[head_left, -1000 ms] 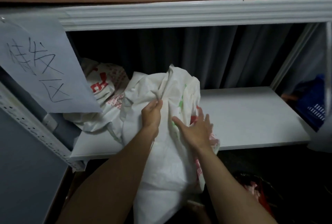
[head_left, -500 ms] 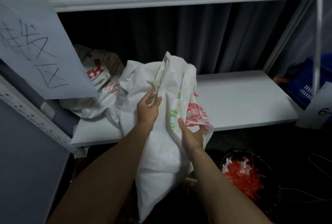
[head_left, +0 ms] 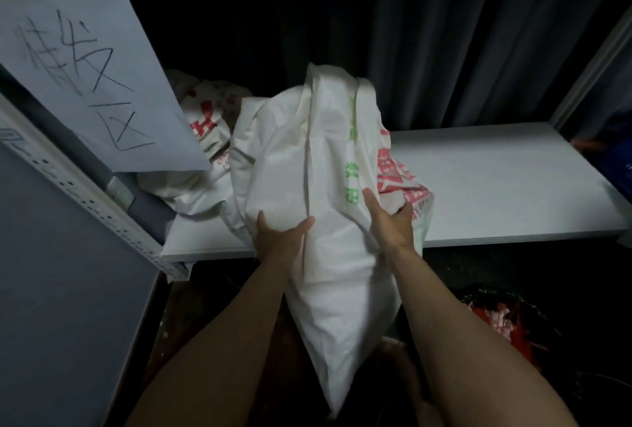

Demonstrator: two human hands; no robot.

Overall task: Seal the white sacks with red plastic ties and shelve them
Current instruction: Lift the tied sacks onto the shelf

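The person's left hand cupped the left side of a white sack, thumb spread wide on the fabric and the fingers curled into it. The right hand gripped the sack's right side, thumb on the near face and fingers curled round a fold next to the red and green print.

The sack stood tilted against the front edge of the white shelf board. Its upper part lay over the board, and its lower end hung below the edge between the two forearms. Whether its mouth was tied could not be made out.

A second printed sack lay crumpled at the far left of the same board, touching the held one. A handwritten paper sign hung from the left of the rack and partly covered that second sack. A dark curtain hung behind the shelf. Low on the right, below the board, a dark container held red plastic ties.
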